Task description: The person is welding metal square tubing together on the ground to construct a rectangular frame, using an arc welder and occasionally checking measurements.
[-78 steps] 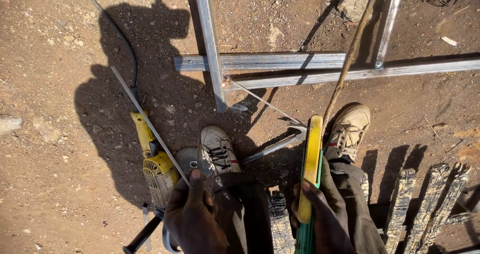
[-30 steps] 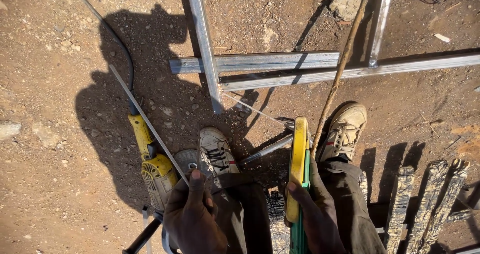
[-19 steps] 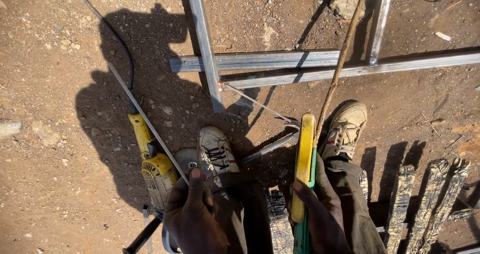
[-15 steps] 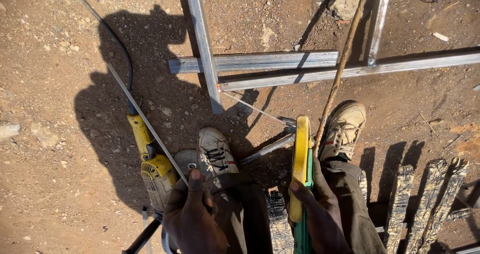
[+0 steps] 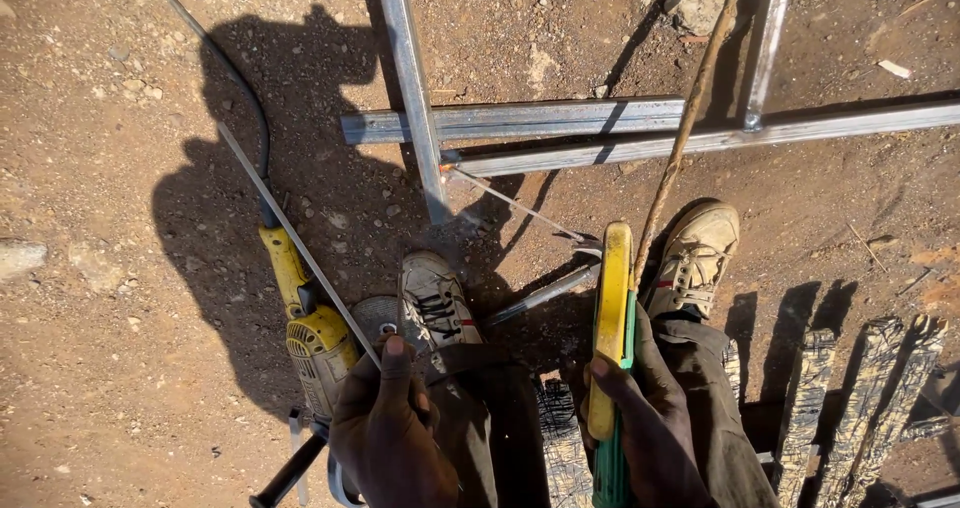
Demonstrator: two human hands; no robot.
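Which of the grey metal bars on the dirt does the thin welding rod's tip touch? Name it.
The lower horizontal grey bar: the thin welding rod meets its left end, beside the upright bar; the upper horizontal bar lies behind.

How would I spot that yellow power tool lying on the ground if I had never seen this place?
Start at the person's left shoe on the brown dirt. Just left of it lies the angle grinder, its yellow body running diagonally, round disc beside the shoe, beneath the left hand. Unlike the yellow-and-green electrode holder gripped in the right hand, it rests on the ground, with a thin metal rod across it.
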